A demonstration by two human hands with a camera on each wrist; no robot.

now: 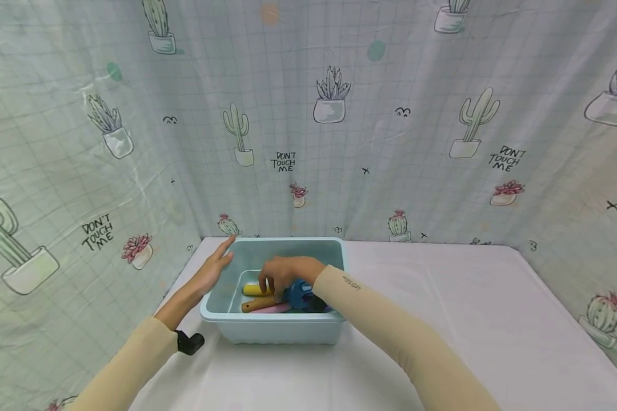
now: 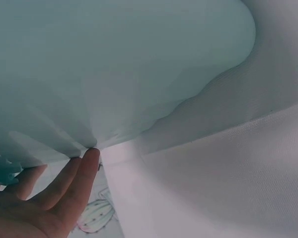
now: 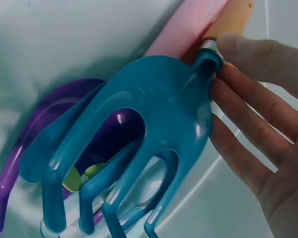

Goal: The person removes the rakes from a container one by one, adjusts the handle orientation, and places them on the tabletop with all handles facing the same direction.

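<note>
A pale blue plastic bin stands on the table with garden hand tools inside. My left hand rests against its left side, fingers mostly straight; in the left wrist view the fingertips touch the bin wall. My right hand reaches down into the bin. Its thumb and fingers pinch a blue hand rake at the neck, where a metal collar meets the wooden handle. Under the rake lie a purple tool and a pink handle. Beside the wooden handle is a yellow handle.
The bin's high walls surround the tools, near a patterned curtain at the back. White tabletop extends to the right. Small green pieces show between the rake's tines. A black device is strapped at the left wrist.
</note>
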